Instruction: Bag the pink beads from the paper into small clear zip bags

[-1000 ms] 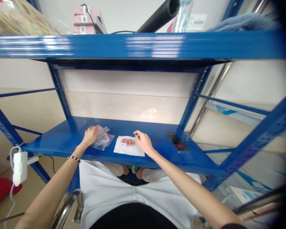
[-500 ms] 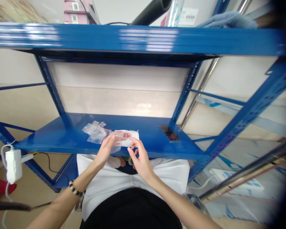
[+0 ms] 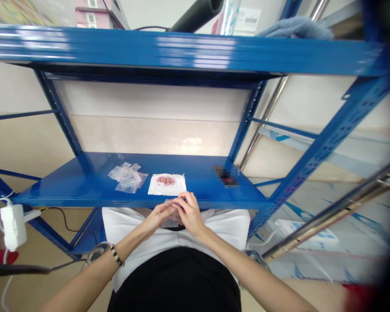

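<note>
Small clear plastic bag (image 3: 171,222) is pinched btwn both hands, just in front of the lower shelf's edge, above the person's lap; fingers hide most of it, so can't tell what's inside. Biggest thing in view: blue steel shelving unit (image 3: 325,138), w/ upper shelf (image 3: 182,47) running across the top of the view & lower shelf (image 3: 52,197) below it. Person's white top (image 3: 126,229) & black lower garment (image 3: 173,281) show under the shelf. White power adapter (image 3: 13,227) hangs on its cord by the unit's left side. L hand (image 3: 159,216) is mostly closed, fingers curled in on the bag, & R hand (image 3: 190,214) is curled over it from the other side, the two touching. Both are nearest the white paper sheet (image 3: 173,188) on the lower shelf, just beyond them. Loose pile of clear plastic bags (image 3: 128,177) lies just left of the sheet, not touching it. Small pink beads (image 3: 165,180) sit in a cluster mid-sheet. Pixelated object (image 3: 225,176) lies further right on the shelf, too blurred to identify. Beaded bracelet (image 3: 116,255) circles the L wrist.
</note>
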Demonstrator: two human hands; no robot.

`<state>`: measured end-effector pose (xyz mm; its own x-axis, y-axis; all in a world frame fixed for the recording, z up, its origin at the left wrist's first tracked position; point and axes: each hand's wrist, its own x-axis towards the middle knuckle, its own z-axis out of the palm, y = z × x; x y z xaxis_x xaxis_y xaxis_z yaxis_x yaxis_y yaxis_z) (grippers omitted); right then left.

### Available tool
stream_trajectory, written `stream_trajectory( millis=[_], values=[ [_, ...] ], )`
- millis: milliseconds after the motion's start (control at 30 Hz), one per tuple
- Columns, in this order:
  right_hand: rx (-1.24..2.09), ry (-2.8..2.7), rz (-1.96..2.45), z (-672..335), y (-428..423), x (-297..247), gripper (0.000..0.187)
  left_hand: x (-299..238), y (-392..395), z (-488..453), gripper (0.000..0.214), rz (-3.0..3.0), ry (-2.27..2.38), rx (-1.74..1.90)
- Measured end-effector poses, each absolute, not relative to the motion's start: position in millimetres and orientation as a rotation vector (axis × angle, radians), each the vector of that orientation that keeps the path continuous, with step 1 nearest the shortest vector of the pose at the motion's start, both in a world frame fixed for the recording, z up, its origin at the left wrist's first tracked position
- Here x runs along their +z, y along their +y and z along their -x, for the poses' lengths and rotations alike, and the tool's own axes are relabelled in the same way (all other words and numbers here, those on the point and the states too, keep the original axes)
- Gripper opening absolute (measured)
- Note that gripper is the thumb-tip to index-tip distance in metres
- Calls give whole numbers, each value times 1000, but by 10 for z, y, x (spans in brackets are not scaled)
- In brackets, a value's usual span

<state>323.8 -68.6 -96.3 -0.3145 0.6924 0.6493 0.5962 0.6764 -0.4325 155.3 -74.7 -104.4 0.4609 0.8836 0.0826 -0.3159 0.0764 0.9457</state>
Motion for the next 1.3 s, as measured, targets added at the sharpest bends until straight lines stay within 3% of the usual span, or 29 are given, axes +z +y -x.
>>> stream_trajectory(
  millis=[200,400,700,1000,1300],
  values=[
    [224,-1983,895,-3227,-789,-897,10,-946,-825,-1519,38,-1285,585,927],
    [532,-1949,815,-3194,-745,-819,3,-859,-816,-1508,39,-1286,471,798],
    [691,-1968,797,-3257,-713,-801,10,-861,-780,-1386,34,-1425,573,740],
    [419,-2134,626,-3264,-686,-805,9,-992,-647,-1348,35,-1627,713,748],
    [224,-2334,498,-3207,-884,-840,20,-1092,-700,-1338,13,-2012,822,853]
  ],
)
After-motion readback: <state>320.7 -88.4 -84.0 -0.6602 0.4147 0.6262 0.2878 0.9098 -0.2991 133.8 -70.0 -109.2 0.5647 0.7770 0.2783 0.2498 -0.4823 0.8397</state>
